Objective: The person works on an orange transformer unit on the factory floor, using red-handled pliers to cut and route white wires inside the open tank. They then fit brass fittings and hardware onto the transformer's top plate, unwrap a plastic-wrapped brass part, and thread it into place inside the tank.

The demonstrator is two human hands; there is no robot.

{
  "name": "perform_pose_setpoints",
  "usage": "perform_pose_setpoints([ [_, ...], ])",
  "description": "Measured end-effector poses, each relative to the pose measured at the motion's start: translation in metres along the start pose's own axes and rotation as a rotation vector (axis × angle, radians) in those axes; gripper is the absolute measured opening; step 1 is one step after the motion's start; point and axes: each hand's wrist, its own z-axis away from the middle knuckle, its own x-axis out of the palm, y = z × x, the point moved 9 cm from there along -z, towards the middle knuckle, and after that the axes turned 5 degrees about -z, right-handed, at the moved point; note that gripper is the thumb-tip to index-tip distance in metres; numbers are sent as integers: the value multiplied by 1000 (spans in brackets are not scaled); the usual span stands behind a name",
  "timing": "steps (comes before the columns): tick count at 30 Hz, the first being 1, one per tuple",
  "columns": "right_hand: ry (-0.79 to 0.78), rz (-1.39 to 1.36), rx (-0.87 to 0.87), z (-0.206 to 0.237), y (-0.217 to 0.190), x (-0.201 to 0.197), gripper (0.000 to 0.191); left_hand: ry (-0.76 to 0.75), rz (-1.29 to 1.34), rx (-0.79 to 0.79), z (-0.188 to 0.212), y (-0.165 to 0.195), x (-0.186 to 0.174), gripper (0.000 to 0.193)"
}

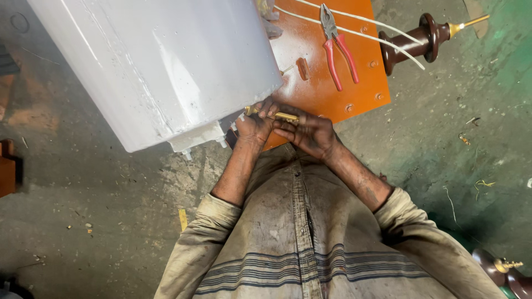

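A view straight down from the head of a person crouched over a stained concrete floor (100, 182), grey on the left and smeared green on the right. A large pale grey metal tank (155, 66) fills the upper left, tilted. Just beside it to the right lies a flat orange metal plate (321, 83) studded with bolts. On the plate rest red-handled pliers (336, 50), and two white wires (354, 25) run across it. At the plate's right edge lies a dark brown ribbed insulator (415, 41) with a brass tip, on the floor. Below, the person's dirty beige striped shirt (299, 243) fills the bottom of the frame, sleeves pushed up to the elbows.

Both hands meet at the centre, at the corner where tank and plate come together. The left hand (254, 128) and the right hand (310, 135) are each closed around a short brass threaded rod (282, 116), pinching it between fingers and thumb; the rod lies level, with only its middle and left end showing between the two hands.
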Motion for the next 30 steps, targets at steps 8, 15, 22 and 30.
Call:
perform_pose_setpoints([
  [8,521,1053,-408,-11,-56,-37,34,168,-18,-18,-4,-2,-16,39],
  [15,322,1760,-728,-13,-82,9,46,73,-253,-37,3,0,-25,38],
  [22,473,851,-272,26,-15,-52,34,333,-257,74,6,-6,-47,33],
  [30,375,1578,-364,37,-26,-16,100,26,-782,-129,5,-60,-40,27],
])
